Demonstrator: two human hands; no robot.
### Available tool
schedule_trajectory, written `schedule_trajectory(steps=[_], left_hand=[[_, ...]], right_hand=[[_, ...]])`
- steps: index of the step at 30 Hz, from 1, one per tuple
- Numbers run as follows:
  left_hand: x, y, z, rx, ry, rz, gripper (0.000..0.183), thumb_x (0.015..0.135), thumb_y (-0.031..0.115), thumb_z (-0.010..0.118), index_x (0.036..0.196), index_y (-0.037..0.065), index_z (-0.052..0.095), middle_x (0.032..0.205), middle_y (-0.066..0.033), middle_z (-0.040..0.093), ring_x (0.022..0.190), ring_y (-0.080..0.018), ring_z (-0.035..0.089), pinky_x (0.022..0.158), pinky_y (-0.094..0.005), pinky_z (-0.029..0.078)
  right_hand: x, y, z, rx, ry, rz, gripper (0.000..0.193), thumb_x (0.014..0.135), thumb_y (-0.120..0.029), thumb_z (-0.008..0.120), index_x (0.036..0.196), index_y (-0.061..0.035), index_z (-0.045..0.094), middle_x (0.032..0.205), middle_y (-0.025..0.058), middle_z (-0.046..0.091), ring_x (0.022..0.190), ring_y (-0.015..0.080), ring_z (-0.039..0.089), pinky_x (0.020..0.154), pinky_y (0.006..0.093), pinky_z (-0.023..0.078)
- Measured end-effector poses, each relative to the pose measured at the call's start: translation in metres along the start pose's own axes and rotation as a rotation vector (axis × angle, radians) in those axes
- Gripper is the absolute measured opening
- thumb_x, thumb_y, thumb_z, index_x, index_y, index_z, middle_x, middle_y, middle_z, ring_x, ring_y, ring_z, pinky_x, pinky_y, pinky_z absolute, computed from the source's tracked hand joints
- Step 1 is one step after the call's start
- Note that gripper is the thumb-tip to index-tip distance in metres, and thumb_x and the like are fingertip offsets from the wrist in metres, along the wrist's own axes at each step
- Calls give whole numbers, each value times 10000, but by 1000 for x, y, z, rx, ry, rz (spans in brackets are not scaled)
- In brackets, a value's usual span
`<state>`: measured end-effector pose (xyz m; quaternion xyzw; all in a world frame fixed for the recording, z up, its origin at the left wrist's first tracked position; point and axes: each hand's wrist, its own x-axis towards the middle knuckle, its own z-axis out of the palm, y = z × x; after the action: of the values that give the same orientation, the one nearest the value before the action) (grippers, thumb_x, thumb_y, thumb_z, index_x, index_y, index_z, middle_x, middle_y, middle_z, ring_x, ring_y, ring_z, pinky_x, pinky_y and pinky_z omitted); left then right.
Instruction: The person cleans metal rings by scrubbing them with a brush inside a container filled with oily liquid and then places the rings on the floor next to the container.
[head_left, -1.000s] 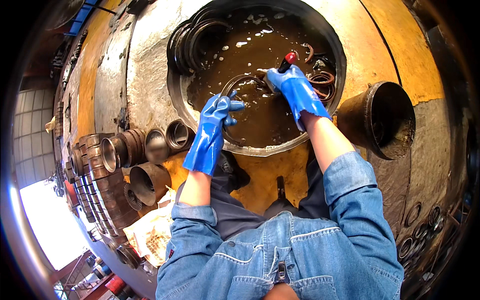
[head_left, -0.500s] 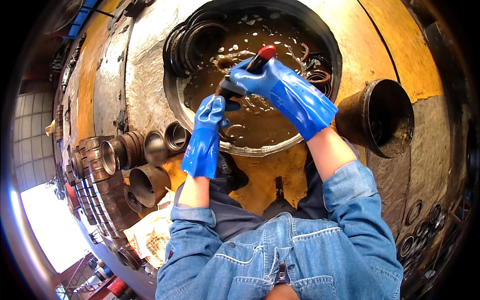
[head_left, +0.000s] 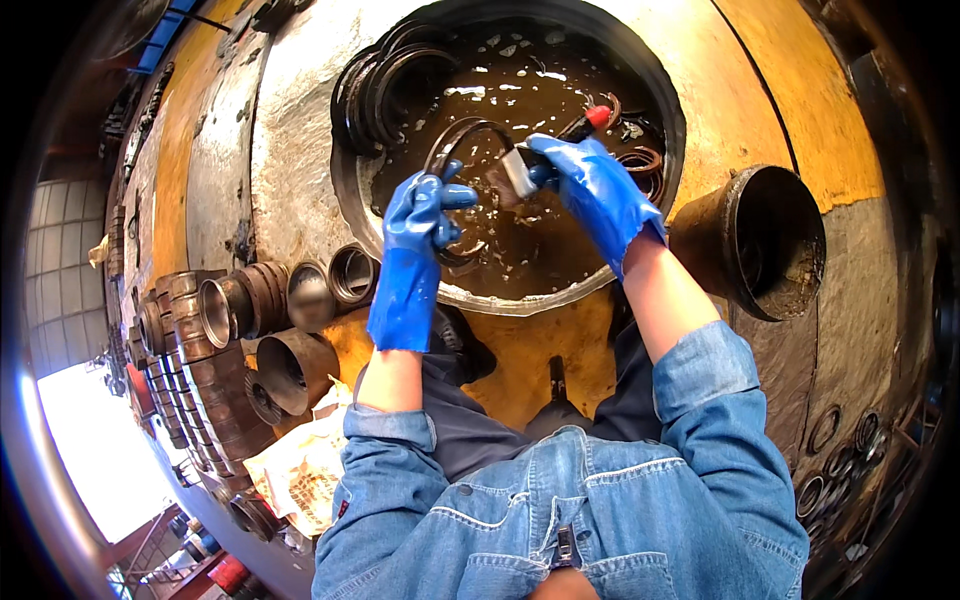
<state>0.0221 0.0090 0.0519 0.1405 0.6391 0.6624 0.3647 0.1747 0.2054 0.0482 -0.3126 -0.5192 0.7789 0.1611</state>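
My left hand (head_left: 415,222), in a blue rubber glove, is closed on the near side of a thin dark ring (head_left: 470,123), which stands tilted over the basin. My right hand (head_left: 595,182), gloved alike, grips a brush with a pale ferrule (head_left: 519,173) and a dark handle ending in a red tip. Its brownish bristles point left, close to the ring; whether they touch it I cannot tell. Below both hands is a round black basin (head_left: 520,304) of murky brown liquid with foam specks. Several dark rings (head_left: 372,95) lean against its left wall.
More rings (head_left: 640,160) lie at the basin's right side. A large rusty cylinder (head_left: 700,240) stands to the right. At left are several metal sleeves (head_left: 312,295), a wider cylinder (head_left: 298,370) and a crumpled sack (head_left: 300,465). Loose rings (head_left: 827,427) lie at lower right.
My right hand has moved right and slightly down with the brush, away from my left hand. The ferrule, bristles and held ring now show more clearly. My left hand has barely shifted.
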Motion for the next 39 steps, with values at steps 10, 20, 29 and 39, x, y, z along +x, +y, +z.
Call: schedule_trajectory(steps=[10,20,29,39], left_hand=[[3,-53,17,27,-378,19,639,1027,497,610,1360,-48,598,1208,-229,719,979,-302,732,870,-425,594],[29,-44,-17,-558,-23,-279,747,1049,573,514,1395,-88,549,1347,-241,651,1240,-382,627,1137,-524,466],[21,-53,-25,-510,180,-326,464,1095,387,489,1425,66,546,1167,-166,723,862,-247,669,829,-418,579],[4,-48,-11,-8,209,-118,478,1109,423,484,1373,40,591,974,-155,749,499,-69,451,511,-246,463]], right_hand=[[56,35,19,921,256,546,160,954,-283,759,969,-135,702,798,59,716,574,177,650,457,301,489],[10,-2,45,-550,-270,91,377,906,-410,678,919,-45,774,823,92,745,764,169,700,744,347,524],[21,13,33,-1142,207,46,379,899,-444,654,1070,-129,776,1150,143,755,1065,372,712,925,428,579],[18,0,42,-32,-167,-99,151,943,-159,667,998,-36,734,868,32,731,771,90,623,741,292,518]])
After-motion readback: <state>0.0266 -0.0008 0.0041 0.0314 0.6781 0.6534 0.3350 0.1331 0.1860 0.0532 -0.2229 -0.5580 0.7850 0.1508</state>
